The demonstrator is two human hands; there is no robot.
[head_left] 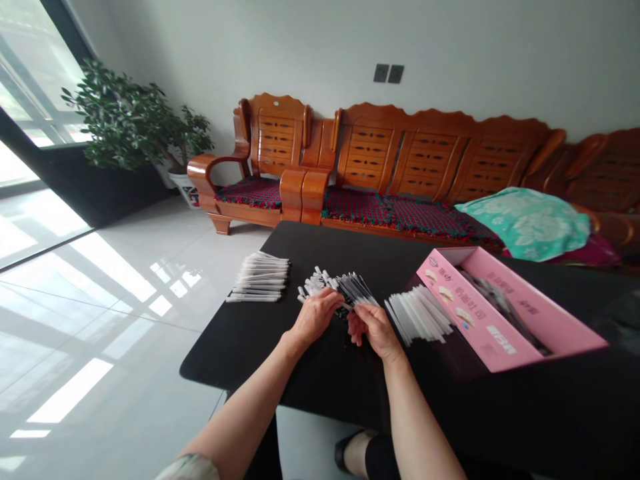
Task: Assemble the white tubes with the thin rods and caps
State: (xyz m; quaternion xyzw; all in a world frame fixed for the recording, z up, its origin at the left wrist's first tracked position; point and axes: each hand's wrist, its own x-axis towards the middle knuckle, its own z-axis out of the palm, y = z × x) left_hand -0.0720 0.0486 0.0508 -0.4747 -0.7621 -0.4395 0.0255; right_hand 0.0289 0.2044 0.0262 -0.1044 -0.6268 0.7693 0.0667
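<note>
Close together over the black table [240, 353], my left hand [316, 315] and my right hand [376, 327] have their fingers pinched on a thin pen part, whose details are too small to tell. Just behind my left hand is a heap of small white pieces [317, 280]. Thin dark refills [357, 287] lie fanned out behind my right hand. To the right of that hand is a pile of translucent white tubes [419, 315]. A stack of white pens [261, 277] lies at the left edge of the table.
A pink open box [510, 313] with dark items inside stands on the right of the table. Behind the table is a wooden sofa [370, 157] with a turquoise cloth [535, 223]. A potted plant [135, 123] stands at the left.
</note>
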